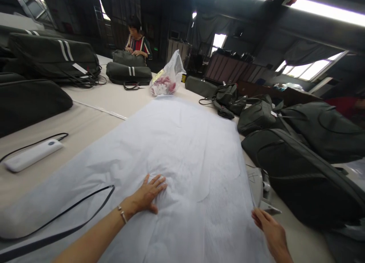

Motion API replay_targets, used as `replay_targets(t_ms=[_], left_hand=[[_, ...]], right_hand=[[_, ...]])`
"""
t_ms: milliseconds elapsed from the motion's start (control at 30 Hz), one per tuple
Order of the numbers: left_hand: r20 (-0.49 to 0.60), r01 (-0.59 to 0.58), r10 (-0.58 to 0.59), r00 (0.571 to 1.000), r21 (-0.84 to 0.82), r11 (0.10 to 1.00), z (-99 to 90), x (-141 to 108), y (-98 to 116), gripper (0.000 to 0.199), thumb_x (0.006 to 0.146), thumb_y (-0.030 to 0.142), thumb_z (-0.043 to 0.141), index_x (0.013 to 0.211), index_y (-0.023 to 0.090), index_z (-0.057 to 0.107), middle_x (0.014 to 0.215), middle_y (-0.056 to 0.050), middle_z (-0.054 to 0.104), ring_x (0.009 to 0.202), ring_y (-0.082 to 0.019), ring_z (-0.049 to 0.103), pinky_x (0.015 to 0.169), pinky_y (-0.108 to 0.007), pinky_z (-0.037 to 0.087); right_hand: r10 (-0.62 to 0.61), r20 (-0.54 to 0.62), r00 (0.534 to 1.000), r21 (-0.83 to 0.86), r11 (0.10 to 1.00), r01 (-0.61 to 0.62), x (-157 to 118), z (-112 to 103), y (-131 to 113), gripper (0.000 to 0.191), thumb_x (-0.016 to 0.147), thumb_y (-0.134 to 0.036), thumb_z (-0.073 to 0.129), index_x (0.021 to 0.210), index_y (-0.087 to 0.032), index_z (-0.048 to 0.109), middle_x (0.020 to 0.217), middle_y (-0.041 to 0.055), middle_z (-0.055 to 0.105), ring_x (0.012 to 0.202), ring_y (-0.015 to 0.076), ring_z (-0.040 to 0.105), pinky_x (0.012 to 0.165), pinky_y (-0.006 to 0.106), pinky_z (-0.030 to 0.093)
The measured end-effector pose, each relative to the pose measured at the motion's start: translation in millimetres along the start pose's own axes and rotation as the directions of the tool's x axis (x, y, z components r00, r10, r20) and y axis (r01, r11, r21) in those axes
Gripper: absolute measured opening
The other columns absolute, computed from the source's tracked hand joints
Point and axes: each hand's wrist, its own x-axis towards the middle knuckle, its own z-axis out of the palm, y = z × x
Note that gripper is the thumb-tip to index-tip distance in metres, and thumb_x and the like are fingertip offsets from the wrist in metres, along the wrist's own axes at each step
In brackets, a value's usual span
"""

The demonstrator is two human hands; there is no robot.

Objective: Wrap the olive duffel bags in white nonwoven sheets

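A large white sheet (182, 152) lies over the table, wrinkled near its middle. My left hand (149, 194) rests flat on it with the fingers spread, a bracelet round the wrist. At the sheet's right edge, my right hand (266, 227) has its fingers pinched on the sheet's border. Just beyond that hand stands a white and grey device (258, 187), partly hidden by the sheet. A dark strap (94, 213) loops across the sheet at the lower left.
Dark green bags (302, 171) crowd the right side; more bags (54, 57) stand at the left. A white power strip (34, 154) with a cable lies on the left. A plastic bag (167, 78) sits beyond the sheet. A person (138, 44) handles a bag at the back.
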Motion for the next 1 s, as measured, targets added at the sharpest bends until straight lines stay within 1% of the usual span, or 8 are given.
replay_targets(t_ms=[133, 233, 300, 400, 567, 700, 900, 1000], left_hand=[[0.012, 0.015, -0.015, 1.0, -0.024, 1.0, -5.1, -1, 4, 0.102, 0.056, 0.037, 0.09, 0.144, 0.029, 0.04, 0.157, -0.015, 0.032, 0.147, -0.037, 0.02, 0.112, -0.072, 0.011], [0.018, 0.014, -0.013, 1.0, -0.021, 1.0, -2.5, 1, 4, 0.103, 0.055, 0.039, 0.091, 0.144, 0.028, 0.04, 0.157, -0.015, 0.031, 0.147, -0.038, 0.019, 0.112, -0.072, 0.01], [0.015, 0.012, -0.012, 1.0, -0.024, 1.0, 2.4, 3, 2, 0.106, 0.053, 0.038, 0.091, 0.145, 0.028, 0.039, 0.157, -0.016, 0.031, 0.147, -0.038, 0.019, 0.111, -0.073, 0.009], [-0.017, -0.016, 0.015, 1.0, -0.047, 0.999, 12.1, 6, -2, 0.106, 0.053, 0.043, 0.091, 0.145, 0.028, 0.039, 0.157, -0.016, 0.032, 0.147, -0.039, 0.019, 0.111, -0.074, 0.008], [-0.052, -0.045, 0.041, 0.998, -0.08, 0.996, 25.8, 9, -7, 0.107, 0.053, 0.049, 0.09, 0.145, 0.03, 0.038, 0.157, -0.016, 0.033, 0.146, -0.041, 0.02, 0.11, -0.076, 0.005], [-0.101, -0.075, 0.066, 0.993, -0.089, 0.993, 34.5, 10, -12, 0.105, 0.058, 0.055, 0.085, 0.146, 0.031, 0.035, 0.157, -0.015, 0.033, 0.147, -0.04, 0.018, 0.11, -0.076, 0.003], [-0.075, -0.076, 0.069, 0.995, -0.103, 0.992, 22.2, 6, -9, 0.103, 0.057, 0.057, 0.085, 0.145, 0.027, 0.039, 0.156, -0.017, 0.034, 0.146, -0.042, 0.021, 0.109, -0.078, 0.007], [-0.065, -0.075, 0.067, 0.996, -0.121, 0.99, 9.8, 5, -2, 0.102, 0.056, 0.062, 0.083, 0.143, 0.027, 0.042, 0.153, -0.018, 0.039, 0.143, -0.044, 0.026, 0.108, -0.078, 0.015]], right_hand=[[-0.122, 0.517, 0.847, 0.06, 0.993, 0.106, -40, 115, -106, 0.039, 0.066, -0.052, 0.072, 0.089, -0.02, 0.071, 0.08, 0.0089, 0.073, 0.071, 0.0236, 0.07, 0.07, 0.037, 0.059], [-0.121, 0.781, 0.613, 0.036, 0.988, 0.149, -58, 204, -158, 0.059, 0.07, -0.034, 0.072, 0.124, -0.018, 0.054, 0.071, 0.0007, 0.072, 0.064, 0.0174, 0.068, 0.064, 0.032, 0.057], [-0.087, 0.819, 0.567, -0.034, 0.979, 0.2, -60, 247, -173, 0.05, 0.074, -0.027, 0.067, 0.12, -0.018, 0.05, 0.072, -0.0005, 0.072, 0.061, 0.0131, 0.066, 0.06, 0.026, 0.054], [-0.012, 0.802, 0.597, -0.173, 0.953, 0.25, -50, 287, -171, 0.023, 0.074, -0.021, 0.066, 0.094, -0.018, 0.055, 0.066, -0.0008, 0.069, 0.055, 0.0111, 0.063, 0.052, 0.021, 0.049], [0.124, 0.755, 0.644, -0.437, 0.828, 0.353, -28, 313, -153, 0.021, 0.064, -0.015, 0.073, 0.065, -0.02, 0.052, 0.044, -0.0037, 0.058, 0.043, 0.0129, 0.057, 0.045, 0.021, 0.04], [0.111, 0.712, 0.693, -0.531, 0.731, 0.428, -18, 308, -146, 0.029, 0.058, -0.027, 0.082, 0.059, -0.02, 0.054, 0.048, 0.0006, 0.061, 0.053, 0.0174, 0.064, 0.049, 0.023, 0.04], [-0.06, 0.651, 0.757, -0.471, 0.75, 0.464, -9, 272, -146, 0.043, 0.085, -0.059, 0.055, 0.086, -0.017, 0.063, 0.068, 0.0056, 0.071, 0.061, 0.0176, 0.066, 0.058, 0.027, 0.048], [-0.235, 0.581, 0.779, -0.397, 0.754, 0.523, -17, 274, -146, 0.056, 0.096, -0.057, 0.032, 0.116, -0.014, 0.06, 0.113, 0.0147, 0.071, 0.104, 0.0237, 0.066, 0.087, 0.036, 0.05]])
